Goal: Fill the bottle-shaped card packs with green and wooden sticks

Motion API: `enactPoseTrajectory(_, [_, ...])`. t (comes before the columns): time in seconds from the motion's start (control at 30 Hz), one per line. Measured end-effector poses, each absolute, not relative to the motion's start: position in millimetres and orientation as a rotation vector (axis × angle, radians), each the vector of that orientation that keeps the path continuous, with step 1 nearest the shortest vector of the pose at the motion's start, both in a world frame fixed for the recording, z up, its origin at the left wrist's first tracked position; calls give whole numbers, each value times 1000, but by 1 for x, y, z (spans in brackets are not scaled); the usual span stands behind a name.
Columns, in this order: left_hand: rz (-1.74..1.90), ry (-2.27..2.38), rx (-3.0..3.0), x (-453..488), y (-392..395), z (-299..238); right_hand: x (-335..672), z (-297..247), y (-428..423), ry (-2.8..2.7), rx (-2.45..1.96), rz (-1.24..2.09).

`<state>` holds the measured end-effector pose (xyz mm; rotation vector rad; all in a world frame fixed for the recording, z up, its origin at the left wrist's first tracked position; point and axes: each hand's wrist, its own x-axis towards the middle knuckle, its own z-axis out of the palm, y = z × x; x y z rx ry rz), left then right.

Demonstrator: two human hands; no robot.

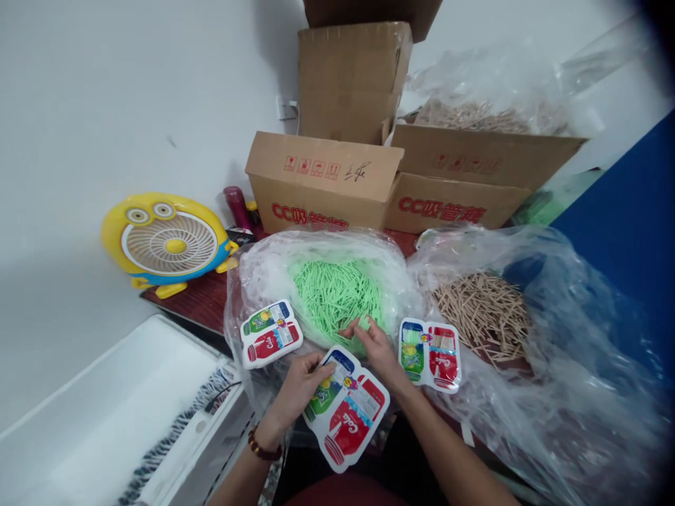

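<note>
My left hand is closed on the edge of a bottle-shaped candy packet with green Sprite and red Cola prints, held tilted near my lap. Over the near edge of the green candy sticks, my right hand has its fingers bent together, with a bit of light green at the fingertips. The sticks lie heaped in an opened clear plastic bag. Two more such packets flank my hands: one packet to the left, another packet to the right, with green and brown sticks showing in its windows.
Brown sticks lie in a second plastic bag at right. Cardboard boxes stand behind. A yellow cartoon fan and a dark red bottle are at left. A white bin sits lower left.
</note>
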<state>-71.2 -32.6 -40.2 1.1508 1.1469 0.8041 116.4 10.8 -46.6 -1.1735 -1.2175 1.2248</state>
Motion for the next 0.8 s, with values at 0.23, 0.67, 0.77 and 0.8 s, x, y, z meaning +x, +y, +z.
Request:
enactPoseTrajectory(0.23, [789,1169,1166,-77,-33,-39,115,-28,1,-1219,-1142,1194])
enactPoseTrajectory(0.67, [690,1107,1397,-69,-29,-36,122,-7,-14,-1875,-1224,1049])
enactPoseTrajectory(0.77, [689,1067,1431,-71,-32,-31,127,1,-13,-1670,-1250,1163])
enactPoseTrajectory(0.8, [698,1057,1449,-71,-33,-28,128,4,-13,-1545,-1245,1190])
